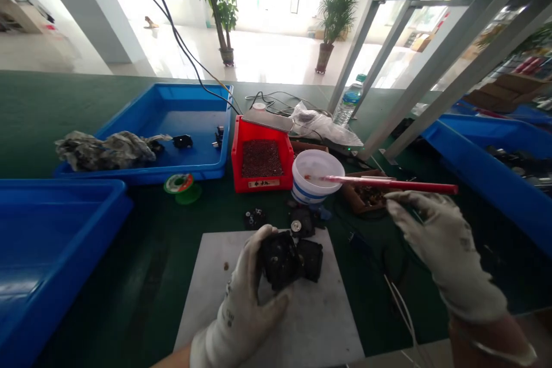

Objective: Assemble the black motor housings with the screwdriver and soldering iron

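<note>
Green bench, pale floor past it, two potted plants around 12 o'clock. Clock centre is the black part: it's in your left hand, gloved fingers and thumb closed on it, over the white board. Second black piece right beside it at 3; silver-disc part at 1. Your right hand, gloved, is at 3, fingertips at the red-handled brush; can't tell if they grip it. Brush tip's at the white tub, 1 o'clock. Red bin at 12, green spool at 10.
</note>
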The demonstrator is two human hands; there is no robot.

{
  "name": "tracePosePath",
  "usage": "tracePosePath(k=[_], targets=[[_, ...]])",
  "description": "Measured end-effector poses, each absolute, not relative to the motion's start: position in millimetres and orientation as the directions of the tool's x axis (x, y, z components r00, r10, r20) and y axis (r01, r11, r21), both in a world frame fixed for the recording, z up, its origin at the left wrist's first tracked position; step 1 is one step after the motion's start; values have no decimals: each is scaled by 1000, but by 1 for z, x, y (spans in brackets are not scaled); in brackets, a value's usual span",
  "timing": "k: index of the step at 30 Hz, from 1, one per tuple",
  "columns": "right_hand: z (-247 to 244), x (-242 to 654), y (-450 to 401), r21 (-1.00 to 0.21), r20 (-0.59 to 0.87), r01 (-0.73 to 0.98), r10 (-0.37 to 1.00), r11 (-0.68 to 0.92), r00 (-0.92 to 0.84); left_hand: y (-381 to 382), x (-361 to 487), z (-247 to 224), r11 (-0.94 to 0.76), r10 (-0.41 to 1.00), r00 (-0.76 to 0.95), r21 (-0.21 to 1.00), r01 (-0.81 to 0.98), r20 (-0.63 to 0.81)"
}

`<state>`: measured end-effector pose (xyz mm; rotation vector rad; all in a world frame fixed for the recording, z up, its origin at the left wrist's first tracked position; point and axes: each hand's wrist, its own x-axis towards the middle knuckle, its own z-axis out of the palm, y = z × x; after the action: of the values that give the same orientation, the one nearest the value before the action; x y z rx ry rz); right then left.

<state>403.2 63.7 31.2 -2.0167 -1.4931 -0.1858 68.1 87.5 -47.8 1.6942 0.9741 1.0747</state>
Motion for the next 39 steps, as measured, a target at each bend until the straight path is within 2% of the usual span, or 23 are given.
tracePosePath(k=[2,3,5,7,12,19,25,34,36,39], targets=[[23,360,46,-475,512,878,832,67,213,86,70,-49,-349,899,333,924,155,284],[20,338,40,-477,519,861,847,176,115,84,71,-50,-387,883,347,908,162,315],[15,299,36,-428,574,836,818,343,-41,81,74,-49,-475,843,378,860,190,382],[14,272,37,-366,576,837,805,407,-140,79,75,-47,-551,803,406,804,223,437],[16,261,38,-259,529,866,813,428,-243,77,77,-43,-617,760,444,741,264,475],[18,270,31,-222,501,877,821,427,-273,75,77,-42,-606,754,470,763,225,460],[17,270,32,-251,467,859,833,447,-297,75,77,-45,-608,727,516,775,175,453],[11,282,27,-156,424,822,789,548,-445,68,80,-44,-595,680,613,792,140,402],[12,284,24,-163,455,810,772,563,-445,64,80,-38,-579,689,604,805,127,400],[17,286,17,-256,525,789,766,559,-372,55,66,-27,-573,708,583,807,145,398]])
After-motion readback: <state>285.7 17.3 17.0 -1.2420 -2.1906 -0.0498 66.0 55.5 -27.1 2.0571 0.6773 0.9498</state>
